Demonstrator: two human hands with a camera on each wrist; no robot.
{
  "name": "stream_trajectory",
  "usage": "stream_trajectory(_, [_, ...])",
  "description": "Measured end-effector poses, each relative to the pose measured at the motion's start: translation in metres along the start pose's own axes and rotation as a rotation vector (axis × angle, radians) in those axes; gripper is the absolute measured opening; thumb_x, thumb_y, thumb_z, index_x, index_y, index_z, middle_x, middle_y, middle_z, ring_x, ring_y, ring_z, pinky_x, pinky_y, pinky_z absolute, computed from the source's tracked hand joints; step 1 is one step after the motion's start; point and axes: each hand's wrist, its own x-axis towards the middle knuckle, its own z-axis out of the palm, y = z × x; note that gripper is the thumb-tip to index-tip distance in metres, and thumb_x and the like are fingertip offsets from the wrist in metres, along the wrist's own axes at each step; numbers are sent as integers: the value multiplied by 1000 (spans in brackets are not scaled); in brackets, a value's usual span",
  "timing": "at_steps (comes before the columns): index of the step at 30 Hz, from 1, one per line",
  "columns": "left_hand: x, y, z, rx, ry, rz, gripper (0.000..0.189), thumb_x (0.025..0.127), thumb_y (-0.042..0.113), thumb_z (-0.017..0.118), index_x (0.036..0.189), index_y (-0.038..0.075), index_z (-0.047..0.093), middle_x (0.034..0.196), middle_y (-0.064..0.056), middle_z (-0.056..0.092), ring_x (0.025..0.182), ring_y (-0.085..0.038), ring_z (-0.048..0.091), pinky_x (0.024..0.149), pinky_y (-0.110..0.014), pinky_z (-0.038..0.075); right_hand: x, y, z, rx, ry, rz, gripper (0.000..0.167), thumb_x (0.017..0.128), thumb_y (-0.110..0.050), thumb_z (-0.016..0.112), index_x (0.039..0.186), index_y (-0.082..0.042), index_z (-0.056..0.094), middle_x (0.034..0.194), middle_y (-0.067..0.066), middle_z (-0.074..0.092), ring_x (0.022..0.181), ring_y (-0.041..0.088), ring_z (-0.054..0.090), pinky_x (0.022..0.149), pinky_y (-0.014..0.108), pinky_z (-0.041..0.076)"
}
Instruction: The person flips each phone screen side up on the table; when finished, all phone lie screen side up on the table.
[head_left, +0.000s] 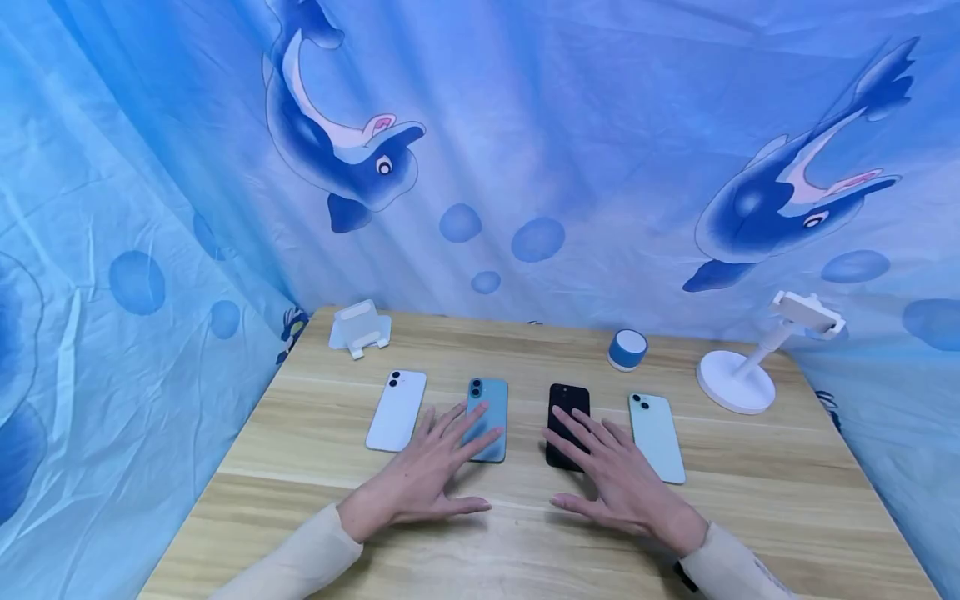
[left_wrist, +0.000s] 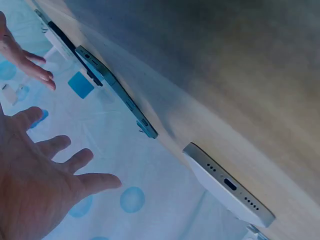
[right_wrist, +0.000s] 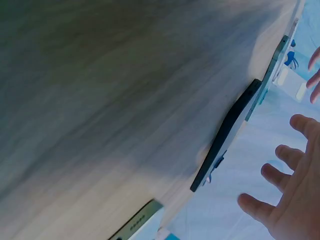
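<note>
Four phones lie back up in a row: a white phone, a teal phone, a black phone and a pale mint phone. My left hand is spread, its fingertips over the teal phone and the palm side near the white one. Over the black phone reach the spread fingers of my right hand, beside the mint phone. Both wrist views show gaps between the hands and the phones; the left hand and right hand hold nothing.
Behind the phones, a white folding phone stand is at the back left. A small blue and white cylinder stands right of centre, and a white round-based stand at the right. A dolphin-print curtain hangs around the wooden table.
</note>
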Motion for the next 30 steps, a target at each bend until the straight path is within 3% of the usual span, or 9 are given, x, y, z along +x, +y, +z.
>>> stream_trajectory(6, [-5, -6, -4, 29, 81, -22, 82, 95, 56, 69, 163, 23, 36, 172, -10, 28, 151, -35, 40, 116, -59, 42, 13, -4, -4, 167, -63, 53, 75, 100, -65, 54, 164, -32, 33, 175, -1, 25, 158, 33, 33, 111, 65, 43])
stream_trajectory(12, [-12, -12, -9, -22, 132, -185, 72, 97, 46, 71, 158, 17, 45, 153, -13, 53, 138, -29, 54, 105, -50, 53, 28, -6, -4, 307, -103, 94, 69, 103, -62, 51, 163, -31, 35, 172, -3, 30, 156, 30, 37, 114, 59, 43])
stream_trajectory(18, [-15, -17, -11, -32, 186, -327, 70, 95, 42, 75, 153, 12, 51, 132, -7, 65, 112, -22, 60, 94, -38, 55, 43, -11, -2, 381, -137, 157, 69, 101, -65, 53, 159, -30, 43, 166, -6, 41, 154, 23, 41, 116, 53, 44])
stream_trajectory(23, [-22, -23, -12, -95, 218, -439, 77, 92, 38, 80, 154, 7, 47, 126, -10, 70, 109, -24, 62, 94, -42, 56, 56, -14, 3, 439, -137, 143, 66, 99, -54, 65, 156, -26, 47, 155, -10, 52, 145, 15, 50, 115, 47, 46])
stream_trajectory(30, [-33, -37, -20, -249, 202, -620, 83, 89, 34, 83, 156, 5, 43, 122, -13, 70, 108, -28, 66, 91, -45, 56, 83, -20, 11, 596, -157, 82, 62, 101, -38, 69, 154, -15, 49, 148, 3, 61, 133, 19, 63, 108, 45, 51])
